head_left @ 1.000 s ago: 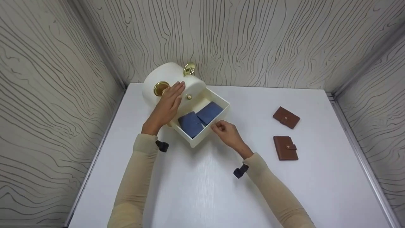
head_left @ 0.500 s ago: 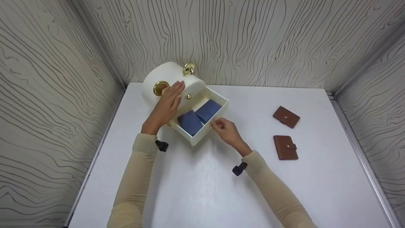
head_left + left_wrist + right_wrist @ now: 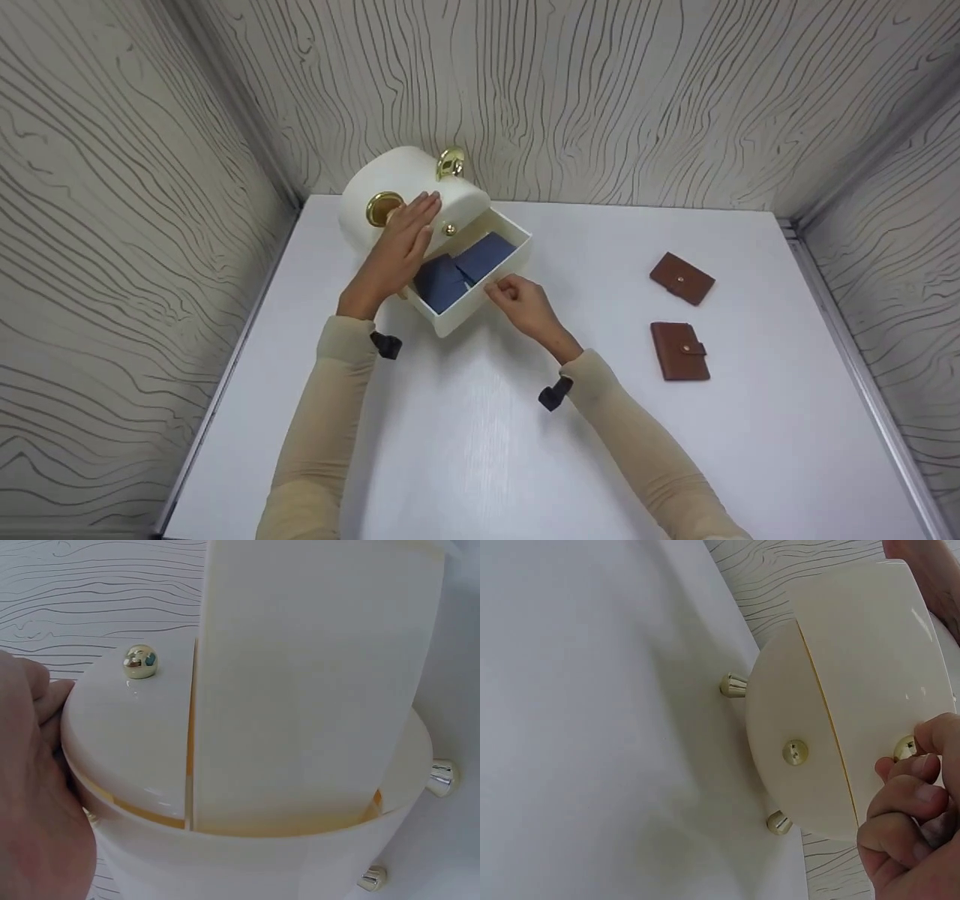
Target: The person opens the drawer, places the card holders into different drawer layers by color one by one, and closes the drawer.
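A white rounded storage box [image 3: 397, 163] with gold fittings sits at the back left, its upper drawer [image 3: 474, 298] partly pulled out. Two flat blue wallet-like pieces [image 3: 441, 283] lie side by side in that drawer. My left hand [image 3: 396, 247] rests on the box's top with fingers straight, beside the gold ring; the left wrist view catches it along the box's edge [image 3: 69, 735]. With thumb and forefinger, my right hand [image 3: 523, 304] pinches the gold knob [image 3: 904, 748] on the drawer front, the other fingers curled below. A second gold knob [image 3: 795, 752] marks the lower front.
Two brown snap-closure wallets lie on the white table [image 3: 480, 450] to the right: one farther back [image 3: 682, 279], one nearer [image 3: 679, 352]. Gold feet [image 3: 733, 685] hold the box off the table. A wood-patterned wall [image 3: 570, 97] rises close behind the box.
The drawer has slid partway back into the box, its blue pieces riding with it. My right hand has moved up and left along with the drawer front; the left hand has stayed put.
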A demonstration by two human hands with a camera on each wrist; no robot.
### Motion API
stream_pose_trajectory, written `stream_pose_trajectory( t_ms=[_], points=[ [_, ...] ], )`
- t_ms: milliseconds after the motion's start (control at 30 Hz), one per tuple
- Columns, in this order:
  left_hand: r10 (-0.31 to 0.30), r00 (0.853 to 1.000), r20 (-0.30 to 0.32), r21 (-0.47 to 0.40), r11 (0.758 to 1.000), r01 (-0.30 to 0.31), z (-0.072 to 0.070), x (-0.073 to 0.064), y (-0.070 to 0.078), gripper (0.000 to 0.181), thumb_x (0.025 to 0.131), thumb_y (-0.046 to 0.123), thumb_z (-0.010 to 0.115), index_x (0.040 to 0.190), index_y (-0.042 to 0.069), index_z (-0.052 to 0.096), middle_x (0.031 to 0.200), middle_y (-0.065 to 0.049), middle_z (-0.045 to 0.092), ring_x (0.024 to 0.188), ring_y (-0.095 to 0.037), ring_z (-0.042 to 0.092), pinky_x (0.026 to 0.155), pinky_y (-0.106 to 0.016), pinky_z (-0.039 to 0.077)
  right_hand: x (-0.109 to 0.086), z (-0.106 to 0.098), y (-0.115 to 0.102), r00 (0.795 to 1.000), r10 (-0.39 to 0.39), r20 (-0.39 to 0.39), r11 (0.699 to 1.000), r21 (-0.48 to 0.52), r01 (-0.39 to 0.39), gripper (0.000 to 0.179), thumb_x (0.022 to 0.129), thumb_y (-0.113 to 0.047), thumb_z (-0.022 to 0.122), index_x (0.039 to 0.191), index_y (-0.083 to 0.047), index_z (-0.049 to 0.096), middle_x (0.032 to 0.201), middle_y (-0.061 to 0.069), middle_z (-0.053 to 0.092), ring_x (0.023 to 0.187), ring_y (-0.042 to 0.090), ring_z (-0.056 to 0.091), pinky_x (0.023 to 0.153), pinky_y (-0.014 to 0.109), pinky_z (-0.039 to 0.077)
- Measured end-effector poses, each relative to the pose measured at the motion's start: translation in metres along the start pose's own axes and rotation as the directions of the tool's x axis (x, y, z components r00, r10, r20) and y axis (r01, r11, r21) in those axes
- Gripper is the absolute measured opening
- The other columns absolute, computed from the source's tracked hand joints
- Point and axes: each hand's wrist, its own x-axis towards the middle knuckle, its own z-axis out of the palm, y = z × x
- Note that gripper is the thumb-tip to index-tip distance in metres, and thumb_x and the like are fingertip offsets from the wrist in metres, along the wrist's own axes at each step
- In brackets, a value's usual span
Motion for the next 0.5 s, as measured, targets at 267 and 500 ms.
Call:
stream_pose_trajectory(
  t_ms=[267,500],
  points=[
    [-0.03,1.0,0.009,0.008,1.0,0.03,0.001,0.001,0.002,0.054,0.117,0.034,0.034,0.17,0.022,0.03,0.178,0.007,0.026,0.168,-0.018,0.016,0.139,-0.046,0.004,0.012,0.013,-0.008,1.0,0.01,0.003,1.0,0.02,-0.01,0.03,0.106,-0.031,0.068,0.11,-0.002,0.074,0.083,0.001,0.065,0.077,0.012,0.055,0.065,0.024,0.046],
    [-0.04,0.999,0.016,0.011,0.999,0.04,0.001,0.001,0.003,0.054,0.117,0.033,0.034,0.17,0.022,0.029,0.178,0.007,0.025,0.168,-0.018,0.015,0.139,-0.046,0.004,0.019,0.019,-0.012,1.0,0.025,0.011,0.999,0.026,-0.025,0.031,0.106,-0.031,0.068,0.115,-0.002,0.073,0.092,0.005,0.07,0.081,0.013,0.057,0.068,0.023,0.048]
  ],
)
